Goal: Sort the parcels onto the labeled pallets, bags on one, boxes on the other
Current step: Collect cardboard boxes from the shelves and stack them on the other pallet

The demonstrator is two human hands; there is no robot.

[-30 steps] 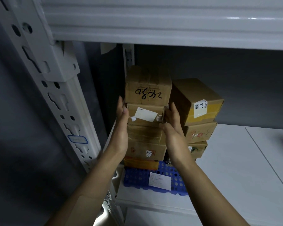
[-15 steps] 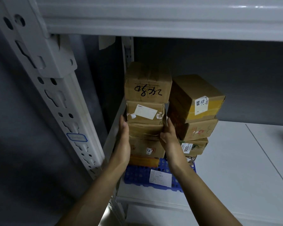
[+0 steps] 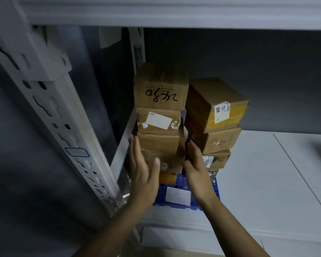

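Two stacks of brown cardboard boxes stand on a blue perforated pallet (image 3: 216, 189) with a white paper label (image 3: 178, 196) on its front. The left stack is topped by a box with black handwriting (image 3: 160, 86), over a box with a white sticker (image 3: 158, 121) and a plain box (image 3: 157, 144). My left hand (image 3: 143, 169) lies flat along the left side of the lower boxes, thumb across the front. My right hand (image 3: 196, 169) is flat on the stack's right side, fingers in the gap to the right stack (image 3: 215, 102). Neither hand holds a box.
The pallet sits at the left end of a white rack shelf (image 3: 258, 182). A white perforated upright (image 3: 50, 101) stands close on the left and a shelf beam (image 3: 174, 13) runs overhead. A dark wall is behind the boxes.
Both hands have slid down the sides of the left stack, from the box with the white sticker to the lower boxes. The boxes have stayed in place.
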